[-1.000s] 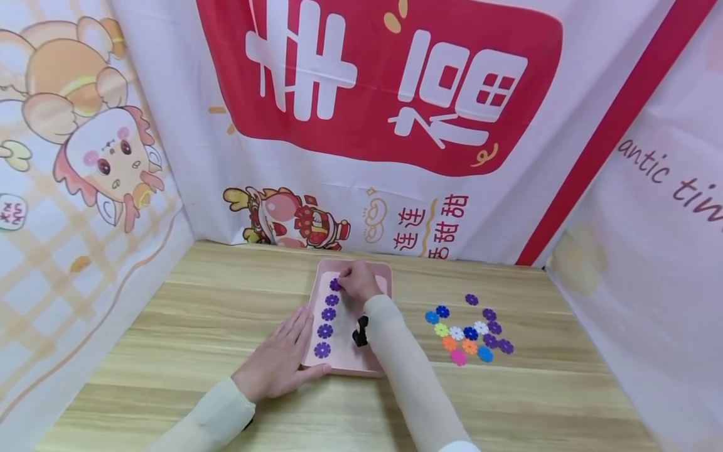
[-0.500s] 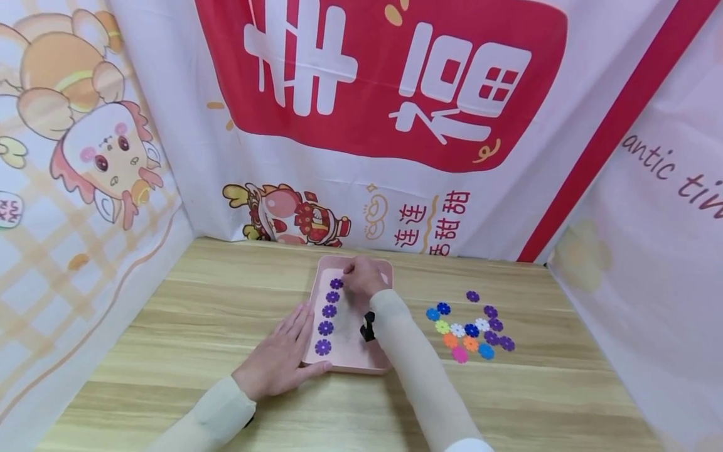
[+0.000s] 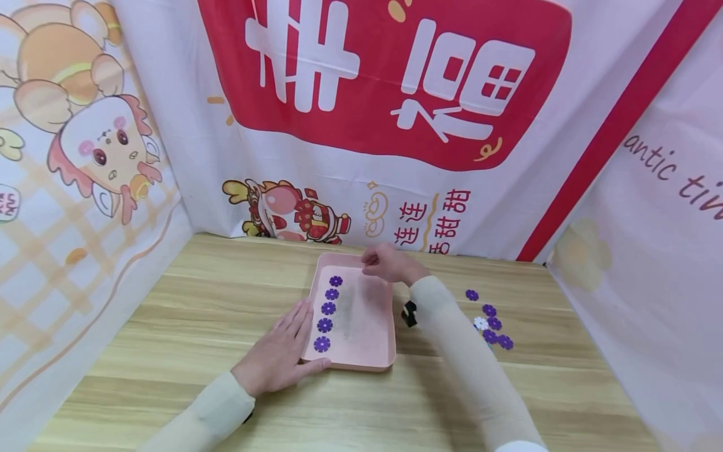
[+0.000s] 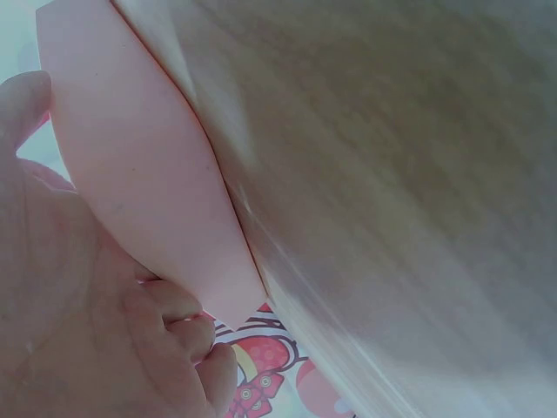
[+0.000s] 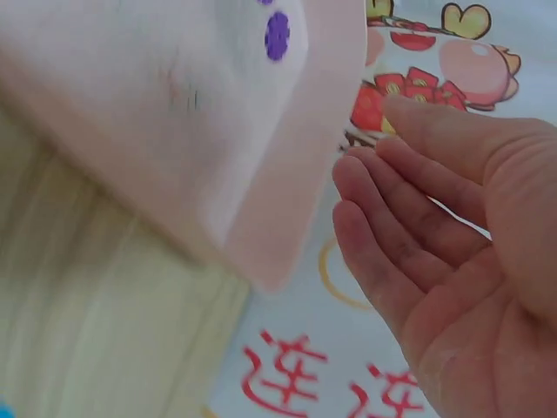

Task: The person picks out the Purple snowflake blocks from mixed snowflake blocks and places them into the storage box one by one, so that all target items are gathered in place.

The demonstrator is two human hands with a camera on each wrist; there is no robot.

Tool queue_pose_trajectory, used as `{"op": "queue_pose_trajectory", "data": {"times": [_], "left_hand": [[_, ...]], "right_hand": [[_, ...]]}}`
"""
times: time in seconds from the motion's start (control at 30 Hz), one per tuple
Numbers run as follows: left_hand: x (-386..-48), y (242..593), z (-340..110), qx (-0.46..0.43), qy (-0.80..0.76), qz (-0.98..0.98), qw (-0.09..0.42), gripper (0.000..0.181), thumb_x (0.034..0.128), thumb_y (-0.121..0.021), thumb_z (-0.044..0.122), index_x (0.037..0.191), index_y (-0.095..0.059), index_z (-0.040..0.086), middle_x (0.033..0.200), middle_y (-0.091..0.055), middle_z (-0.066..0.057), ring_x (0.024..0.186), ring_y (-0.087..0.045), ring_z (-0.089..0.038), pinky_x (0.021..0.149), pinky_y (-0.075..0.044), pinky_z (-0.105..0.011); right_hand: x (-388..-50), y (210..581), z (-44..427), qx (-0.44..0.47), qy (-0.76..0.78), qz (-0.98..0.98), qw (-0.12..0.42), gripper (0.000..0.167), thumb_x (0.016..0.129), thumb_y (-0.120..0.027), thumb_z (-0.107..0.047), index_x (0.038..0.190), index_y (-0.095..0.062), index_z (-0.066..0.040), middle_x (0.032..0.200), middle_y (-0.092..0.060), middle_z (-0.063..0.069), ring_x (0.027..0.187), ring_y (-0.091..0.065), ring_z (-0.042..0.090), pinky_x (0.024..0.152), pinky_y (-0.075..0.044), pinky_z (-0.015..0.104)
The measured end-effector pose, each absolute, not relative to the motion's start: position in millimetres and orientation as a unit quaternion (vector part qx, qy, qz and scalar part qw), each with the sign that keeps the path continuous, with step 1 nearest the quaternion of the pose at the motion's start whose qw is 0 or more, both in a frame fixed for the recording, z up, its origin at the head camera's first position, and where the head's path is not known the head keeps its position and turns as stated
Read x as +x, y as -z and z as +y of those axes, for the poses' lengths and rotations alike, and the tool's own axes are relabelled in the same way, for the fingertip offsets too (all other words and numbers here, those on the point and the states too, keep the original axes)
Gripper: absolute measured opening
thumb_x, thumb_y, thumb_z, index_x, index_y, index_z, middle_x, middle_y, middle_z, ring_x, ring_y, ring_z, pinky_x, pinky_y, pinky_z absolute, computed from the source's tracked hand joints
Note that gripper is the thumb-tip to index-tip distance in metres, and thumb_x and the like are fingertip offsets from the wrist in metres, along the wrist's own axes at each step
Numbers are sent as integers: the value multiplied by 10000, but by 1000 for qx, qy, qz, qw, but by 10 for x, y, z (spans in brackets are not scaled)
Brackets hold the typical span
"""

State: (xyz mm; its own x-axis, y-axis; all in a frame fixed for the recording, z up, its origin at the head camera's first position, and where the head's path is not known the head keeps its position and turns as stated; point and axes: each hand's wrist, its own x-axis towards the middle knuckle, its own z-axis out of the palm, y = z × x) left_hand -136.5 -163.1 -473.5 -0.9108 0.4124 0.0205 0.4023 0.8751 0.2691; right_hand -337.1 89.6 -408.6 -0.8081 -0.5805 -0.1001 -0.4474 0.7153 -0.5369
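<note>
A pink tray (image 3: 361, 326) lies on the table, with several purple notched plastic discs (image 3: 322, 344) in a column along its left side. My left hand (image 3: 277, 358) rests against the tray's left edge, fingers extended and thumb by the near corner. In the left wrist view, its palm faces the tray's outer wall (image 4: 148, 174). Above the tray's far right corner hovers my right hand (image 3: 392, 262). The right wrist view shows its fingers loosely bent, holding nothing. One purple disc (image 5: 277, 37) appears in the tray there.
Right of the tray lie loose purple discs (image 3: 489, 337) and a white disc (image 3: 481, 323). My right sleeve (image 3: 463, 351) hides other discs beside them. A printed cloth (image 3: 271, 157) hangs behind the wooden table (image 3: 226, 282), and more cloth stands at both sides.
My right hand has let go of the farthest purple disc and moved right, towards the tray's far right corner. Its forearm now covers most of the coloured discs. My left hand stays put.
</note>
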Motion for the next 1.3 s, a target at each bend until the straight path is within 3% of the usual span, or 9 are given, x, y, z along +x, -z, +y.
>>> {"op": "queue_pose_trajectory", "data": {"times": [0.27, 0.57, 0.7, 1.0, 1.3], "left_hand": [[-1367, 4720, -1630, 214, -135, 967, 20, 1032, 1017, -513, 690, 1633, -235, -90, 1743, -154, -275, 1632, -174, -449, 1328, -239, -581], [-1370, 4740, -1652, 219, -128, 967, 6, 1037, 1012, -524, 688, 1622, -248, -103, 1731, -174, -290, 1625, -185, -462, 1321, -243, -591], [-1381, 4759, -1645, 216, -129, 968, 5, 1038, 1008, -541, 680, 1628, -238, -95, 1736, -161, -286, 1628, -178, -458, 1322, -239, -592], [-1369, 4795, -1619, 214, -136, 967, 15, 1048, 1004, -524, 704, 1641, -224, -72, 1749, -150, -256, 1636, -170, -439, 1330, -235, -578], [-1367, 4756, -1616, 204, -148, 967, 24, 1051, 1000, -526, 710, 1645, -225, -64, 1757, -134, -241, 1642, -155, -431, 1333, -225, -581]], "right_hand": [[-3332, 4028, 1569, -326, 186, 922, 94, 268, 987, -748, -150, 1212, -742, -3, 1151, -782, 160, 1048, -743, 247, 979, -628, 414], [-3169, 4114, 2448, -281, 169, 939, 107, 302, 1000, -732, -147, 1256, -718, 14, 1204, -756, 200, 1083, -729, 291, 997, -619, 494], [-3032, 4134, 2802, -241, 163, 949, 117, 319, 1007, -732, -172, 1281, -718, -10, 1221, -754, 185, 1076, -724, 265, 988, -625, 500], [-2572, 4260, 3426, -176, 182, 962, 101, 393, 986, -754, -189, 1294, -691, 48, 1211, -748, 216, 1078, -726, 327, 951, -626, 540], [-2282, 4614, 3797, -166, 201, 963, 62, 376, 942, -791, -140, 1245, -710, 67, 1142, -769, 215, 1027, -749, 347, 897, -641, 523]]}}
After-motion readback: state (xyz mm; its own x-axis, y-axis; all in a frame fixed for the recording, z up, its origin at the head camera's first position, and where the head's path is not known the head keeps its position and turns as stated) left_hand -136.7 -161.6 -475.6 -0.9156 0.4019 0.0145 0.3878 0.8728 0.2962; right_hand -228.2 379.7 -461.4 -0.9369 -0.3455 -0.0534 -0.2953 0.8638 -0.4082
